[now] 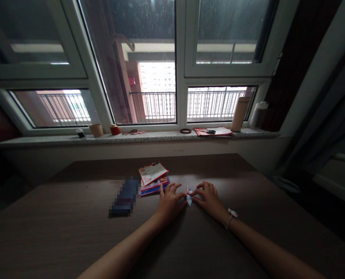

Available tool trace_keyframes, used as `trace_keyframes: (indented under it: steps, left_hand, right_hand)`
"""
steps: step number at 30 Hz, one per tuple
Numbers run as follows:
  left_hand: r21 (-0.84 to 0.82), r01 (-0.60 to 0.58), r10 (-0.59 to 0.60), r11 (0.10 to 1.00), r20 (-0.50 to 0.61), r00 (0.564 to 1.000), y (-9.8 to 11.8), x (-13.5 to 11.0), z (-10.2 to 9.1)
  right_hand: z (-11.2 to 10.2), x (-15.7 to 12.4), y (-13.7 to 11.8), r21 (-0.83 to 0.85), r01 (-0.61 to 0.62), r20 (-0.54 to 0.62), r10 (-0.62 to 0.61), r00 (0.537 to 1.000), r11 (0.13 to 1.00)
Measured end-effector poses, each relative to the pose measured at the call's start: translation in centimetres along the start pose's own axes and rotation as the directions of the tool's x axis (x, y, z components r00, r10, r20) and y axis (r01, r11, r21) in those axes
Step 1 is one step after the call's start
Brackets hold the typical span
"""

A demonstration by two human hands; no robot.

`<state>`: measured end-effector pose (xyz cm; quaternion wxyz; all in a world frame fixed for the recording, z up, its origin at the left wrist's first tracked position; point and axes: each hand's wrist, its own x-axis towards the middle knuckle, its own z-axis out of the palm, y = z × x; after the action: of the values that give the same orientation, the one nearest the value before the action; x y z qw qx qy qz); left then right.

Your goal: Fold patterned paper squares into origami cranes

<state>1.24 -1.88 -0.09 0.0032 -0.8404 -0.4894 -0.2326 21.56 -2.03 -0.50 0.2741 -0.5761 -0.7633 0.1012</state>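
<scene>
A small folded piece of paper (189, 200), whitish-blue with a touch of red, stands out against the dark table between my two hands. My left hand (171, 199) pinches its left side with thumb and forefinger, the other fingers raised. From the right, my right hand (208, 197) pinches the opposite side, its fingers curled; a bracelet (232, 212) circles that wrist. The paper's finer folds are too small to make out. Just beyond my left hand lies a stack of printed cards or leaflets (153, 174).
Left of the stack, a dark pixelated rectangle (124, 197) lies on the brown table (73, 232). The stone windowsill (160, 136) holds a paper cup (96, 130), a red spool-like item (114, 129), a beaded ring (185, 131), papers with scissors (211, 132), a tan cylinder (240, 114) and a bottle (258, 115).
</scene>
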Motion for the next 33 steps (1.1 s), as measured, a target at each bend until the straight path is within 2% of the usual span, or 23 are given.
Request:
trace_keyframes:
  steps: [6, 11, 17, 28, 33]
  left_hand:
    - [0.000, 0.042, -0.042, 0.999, 0.022, 0.999, -0.04, 0.26, -0.34]
    - [-0.008, 0.038, -0.037, 0.999, 0.022, 0.999, 0.04, 0.45, -0.15]
    - [-0.001, 0.020, -0.019, 1.000, 0.070, 0.997, 0.12, 0.52, 0.20]
    - [0.008, 0.017, -0.017, 1.000, 0.040, 0.999, -0.14, 0.84, 0.29]
    - [-0.012, -0.021, 0.021, 1.000, 0.009, 1.000, -0.14, 1.01, 0.54]
  right_hand:
    - [-0.16, -0.12, -0.16, -0.040, 0.065, -0.043, -0.067, 0.997, 0.997]
    - [-0.20, 0.22, 0.27, -0.028, 0.041, 0.015, -0.041, 0.999, 0.999]
    - [-0.45, 0.20, 0.26, 0.037, 0.026, 0.001, -0.026, 1.000, 0.999]
    - [-0.12, 0.30, 0.41, 0.037, 0.044, 0.008, -0.044, 0.999, 0.998]
    - [-0.05, 0.22, 0.44, 0.040, 0.071, -0.010, -0.070, 0.997, 0.997]
